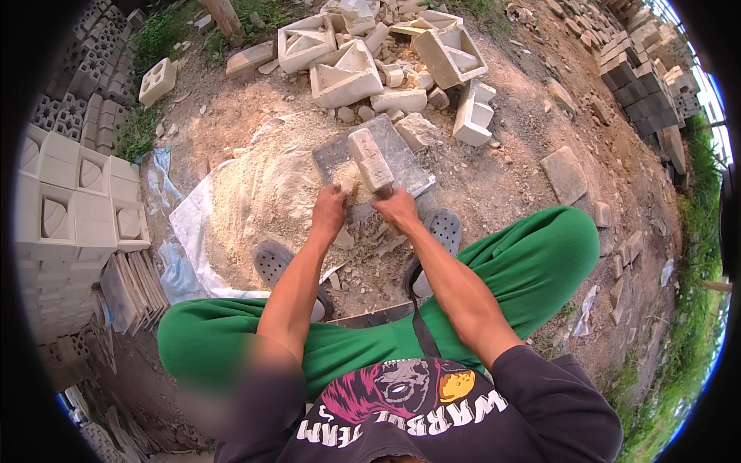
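Observation:
My right hand (396, 208) is closed round the short handle of a mallet with a long, blocky, dust-covered head (370, 158). The head is over a dark flat slab (405, 154) on the ground between my feet. My left hand (330, 207) is closed at the slab's near left edge, its fingertips on a small pale block fragment (347, 185). Pale crumbs lie on the slab round it. To the left, a heap of pale crushed material (266, 181) spreads over a white sheet (193, 224).
Broken cream-coloured blocks (346, 75) are piled beyond the slab. Stacked decorative blocks (65, 193) and leaning thin boards (135, 282) stand at left. Grey blocks (637, 89) are stacked at far right. My grey clogs (274, 262) flank the work spot; rubble covers the dirt.

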Motion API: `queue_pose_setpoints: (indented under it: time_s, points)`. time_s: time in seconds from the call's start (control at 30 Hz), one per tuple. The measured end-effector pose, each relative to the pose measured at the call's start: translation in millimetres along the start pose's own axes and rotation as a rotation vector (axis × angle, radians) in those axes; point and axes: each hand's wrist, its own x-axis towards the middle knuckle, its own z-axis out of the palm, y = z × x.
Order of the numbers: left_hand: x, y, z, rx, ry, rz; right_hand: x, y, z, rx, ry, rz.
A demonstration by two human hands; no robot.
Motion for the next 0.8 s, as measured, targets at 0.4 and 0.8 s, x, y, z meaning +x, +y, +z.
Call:
queue_pose_setpoints:
  time_s: [0.4, 0.8]
  points:
    - [0.6, 3.3, -0.8, 0.030, -0.075, -0.049, -11.5, -3.4, 2.1, 0.006, -0.019, -0.059]
    - [-0.6, -3.5, 1.4, -0.036, 0.041, -0.024, -24.2, -24.5, 4.4, 0.097, 0.033, -0.155]
